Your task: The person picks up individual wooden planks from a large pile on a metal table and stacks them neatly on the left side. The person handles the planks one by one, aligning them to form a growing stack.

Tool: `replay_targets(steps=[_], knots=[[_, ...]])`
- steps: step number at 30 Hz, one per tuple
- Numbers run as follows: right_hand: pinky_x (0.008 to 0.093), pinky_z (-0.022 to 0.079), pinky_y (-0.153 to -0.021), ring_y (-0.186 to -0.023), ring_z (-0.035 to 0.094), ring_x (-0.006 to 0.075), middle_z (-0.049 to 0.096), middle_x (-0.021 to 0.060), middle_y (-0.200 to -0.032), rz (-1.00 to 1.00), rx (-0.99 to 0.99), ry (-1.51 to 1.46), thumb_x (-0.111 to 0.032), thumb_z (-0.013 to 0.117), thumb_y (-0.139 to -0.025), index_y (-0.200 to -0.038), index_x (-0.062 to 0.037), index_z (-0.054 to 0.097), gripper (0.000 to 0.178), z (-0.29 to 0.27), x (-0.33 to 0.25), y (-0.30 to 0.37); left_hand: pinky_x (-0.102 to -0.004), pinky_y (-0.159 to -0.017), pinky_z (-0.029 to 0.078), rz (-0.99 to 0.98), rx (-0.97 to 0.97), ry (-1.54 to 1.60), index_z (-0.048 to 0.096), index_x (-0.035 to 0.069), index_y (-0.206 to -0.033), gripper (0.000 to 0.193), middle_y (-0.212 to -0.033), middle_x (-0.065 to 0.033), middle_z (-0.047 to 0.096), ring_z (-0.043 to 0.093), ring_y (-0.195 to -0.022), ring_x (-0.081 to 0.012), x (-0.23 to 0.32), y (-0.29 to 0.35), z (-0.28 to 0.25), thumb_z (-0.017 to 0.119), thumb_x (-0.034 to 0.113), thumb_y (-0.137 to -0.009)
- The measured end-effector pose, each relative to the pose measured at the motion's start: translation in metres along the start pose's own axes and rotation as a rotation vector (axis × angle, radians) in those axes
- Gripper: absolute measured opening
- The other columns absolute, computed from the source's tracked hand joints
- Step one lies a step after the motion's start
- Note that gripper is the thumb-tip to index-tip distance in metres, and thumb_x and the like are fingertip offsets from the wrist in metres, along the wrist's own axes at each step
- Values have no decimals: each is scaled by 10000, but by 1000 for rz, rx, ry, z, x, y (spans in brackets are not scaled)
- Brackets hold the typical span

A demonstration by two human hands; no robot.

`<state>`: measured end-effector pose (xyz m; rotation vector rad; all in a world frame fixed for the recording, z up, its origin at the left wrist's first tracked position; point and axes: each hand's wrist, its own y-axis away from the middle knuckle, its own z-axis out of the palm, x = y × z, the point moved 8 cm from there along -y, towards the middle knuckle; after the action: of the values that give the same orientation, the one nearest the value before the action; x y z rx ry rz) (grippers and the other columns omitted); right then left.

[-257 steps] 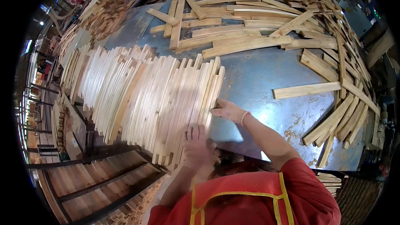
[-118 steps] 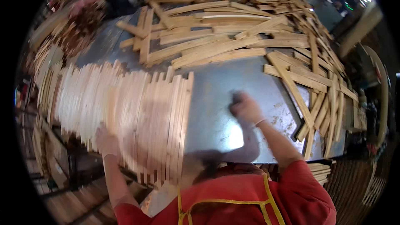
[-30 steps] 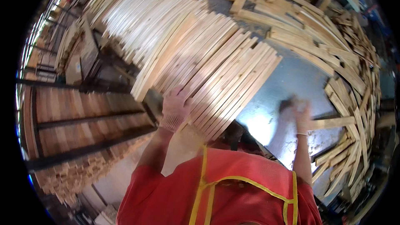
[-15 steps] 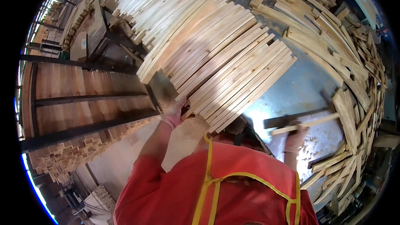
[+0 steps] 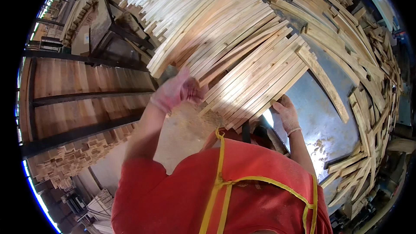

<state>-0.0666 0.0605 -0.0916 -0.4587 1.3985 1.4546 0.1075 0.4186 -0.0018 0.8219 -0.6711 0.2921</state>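
Observation:
A row of long pale wooden strips lies side by side on the metal table. My left hand, in a pinkish work glove, is at the near left ends of the strips; motion smears its fingers, so its grip is unclear. Beside it, one darker strip lies askew, with gaps opened around it. My right hand, also gloved, rests against the outermost strip on the right, thumb and fingers apart. Past that hand a single strip lies at a different angle, its far end at the corner of the row.
Loose strips pile up along the right rim of the table. The metal table top shows between pile and row. To the left stands a dark metal frame with boards, above stacked wood. A dark stand is beyond it.
My right hand has let go of the strip it held and moved up-left to the row's edge. My left hand has risen slightly; one strip in the row now lies askew.

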Motion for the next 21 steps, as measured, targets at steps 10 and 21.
replay_targets(steps=[10,21], knots=[[447,527,-1088,-1286,647,365,655,200,-1444,-672,641,1067,-150,850,-854,-1552,-30,520,782,-191,-103,-8,-437,-861,605,-66,290,-1382,473,54,-1577,704,-1131,-193,720,727,-923,-332,76,-71,93,686,254,-936],[405,573,-745,-885,712,269,734,112,-1063,-132,511,1047,-338,773,-950,-1511,-40,507,688,-229,-130,-20,-481,-938,556,577,913,-1781,703,75,-1286,435,-1092,-171,728,696,-1073,-381,54,13,19,691,383,-979]])
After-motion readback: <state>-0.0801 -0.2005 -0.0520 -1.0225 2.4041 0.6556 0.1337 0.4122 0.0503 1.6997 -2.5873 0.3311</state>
